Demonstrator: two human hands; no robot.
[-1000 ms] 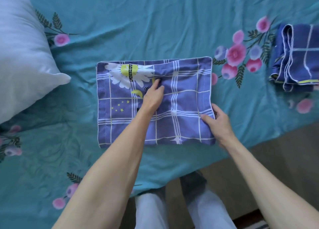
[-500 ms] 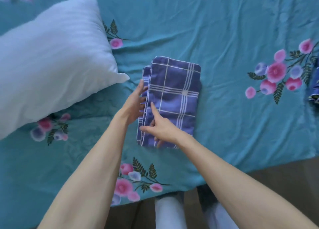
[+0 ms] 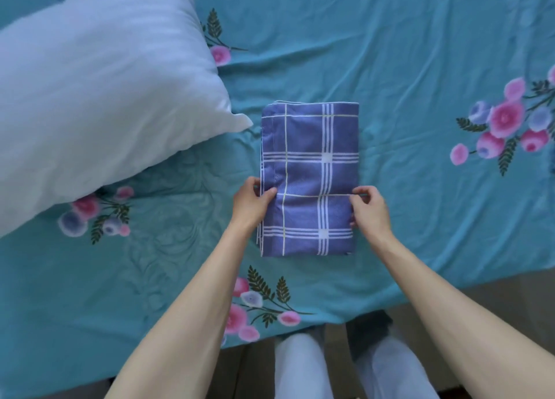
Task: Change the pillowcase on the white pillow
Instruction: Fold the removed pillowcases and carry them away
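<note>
Left hand (image 3: 250, 204) and right hand (image 3: 370, 209) pinch side edges of folded blue plaid pillowcase (image 3: 309, 170); plump bare white pillow (image 3: 99, 98) beyond left hand.

pillow (image 3: 99, 98): white cloth with a faint woven stripe and a soft sheen, smooth and puffy
pillowcase (image 3: 309, 176): folded blue cloth, matt, fine weave, printed with white and pale yellow check lines
bedsheet (image 3: 405, 53): teal cloth, slightly glossy, creased, printed with pink and blue flowers
floor (image 3: 495, 296): brown and matt, looks like wood
trousers (image 3: 303, 368): pale, plain matt cloth
</note>
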